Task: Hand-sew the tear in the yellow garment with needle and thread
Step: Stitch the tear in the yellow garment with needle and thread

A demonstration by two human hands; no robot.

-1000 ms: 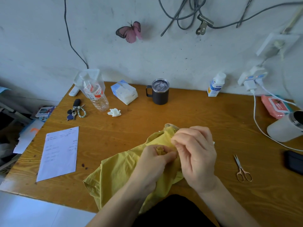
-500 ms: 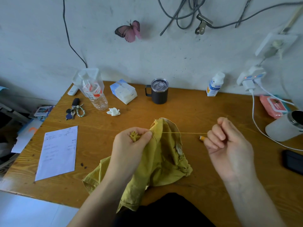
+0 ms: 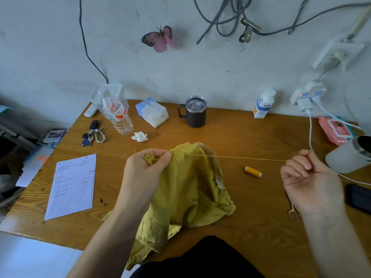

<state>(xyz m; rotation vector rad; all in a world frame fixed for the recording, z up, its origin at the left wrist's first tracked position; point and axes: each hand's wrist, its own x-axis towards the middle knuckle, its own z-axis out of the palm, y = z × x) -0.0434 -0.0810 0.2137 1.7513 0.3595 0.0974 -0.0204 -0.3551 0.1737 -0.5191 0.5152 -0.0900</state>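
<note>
The yellow garment [image 3: 190,187] lies bunched on the wooden table [image 3: 230,137], its upper part lifted. My left hand [image 3: 146,173] grips a gathered fold of it between thumb and curled fingers. A taut yellow thread [image 3: 234,157] runs from that spot rightward to my right hand [image 3: 309,177], which pinches its far end with fingers curled; the needle itself is too small to make out. A yellow thread spool [image 3: 253,171] lies on the table between the garment and my right hand.
Small scissors [image 3: 293,212] lie partly under my right wrist. A dark mug [image 3: 195,112], water bottle [image 3: 116,113], tissue pack [image 3: 152,112], keys [image 3: 93,134], paper sheet [image 3: 73,185], white cup [image 3: 351,155], black phone [image 3: 359,197] and white charging cable [image 3: 311,137] stand around.
My hands were together on the cloth a second ago. My right hand has since drawn far to the right, pulling the thread out long and taut, uncovering the spool; my left hand lifted the fold.
</note>
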